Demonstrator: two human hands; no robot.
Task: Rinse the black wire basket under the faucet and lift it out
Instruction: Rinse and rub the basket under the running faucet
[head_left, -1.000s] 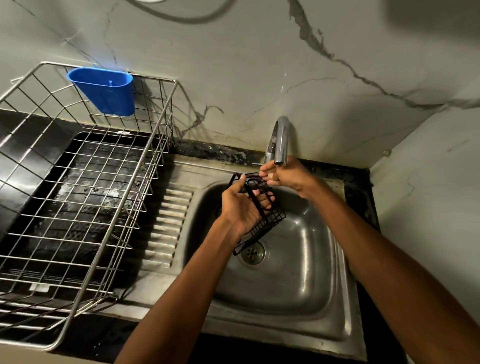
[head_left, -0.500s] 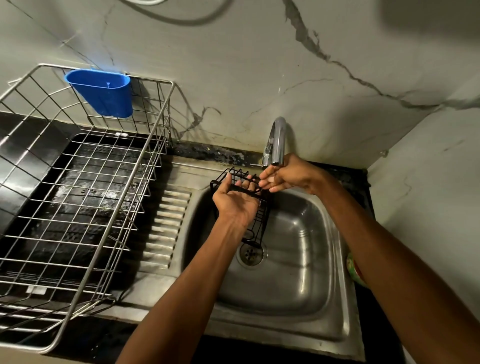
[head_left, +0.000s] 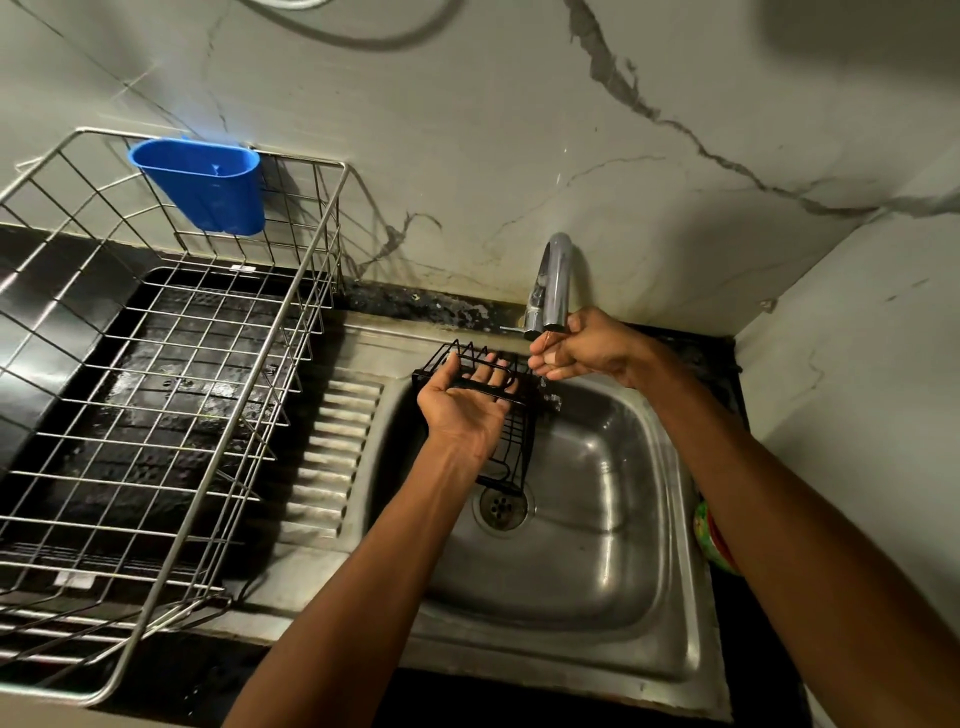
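1. The left hand (head_left: 464, 402) held the black wire basket (head_left: 511, 439) over the back-left part of the steel sink (head_left: 597, 519). The palm faced up and the fingers were hooked through the upper wires, so the hand was closed on the basket.
2. The basket was tilted steeply, its upper edge near the sink's back rim and its lower end hanging just above the drain (head_left: 501, 506). Whether the lower end touched the sink floor could not be told.
3. The left palm and wrist hid most of the basket's middle part; only the top row of wires and a narrow strip at the right side and bottom were visible.
4. The right hand (head_left: 576, 351) was under the mouth of the faucet (head_left: 550, 283), just beside the basket's upper right corner. Its fingers were curled loosely together; I could not tell if they gripped a wire or only stayed in the water.
5. Water flow was hard to see; only small bright drops appeared under the right hand.
6. A large wire dish rack (head_left: 171, 415) stood to the left on the dark counter, cut off by the picture's left edge, with a blue plastic cup (head_left: 205, 187) hung on its back rim.
7. A green and red object (head_left: 714, 540) at the sink's right edge was mostly hidden by the right forearm and could not be identified.
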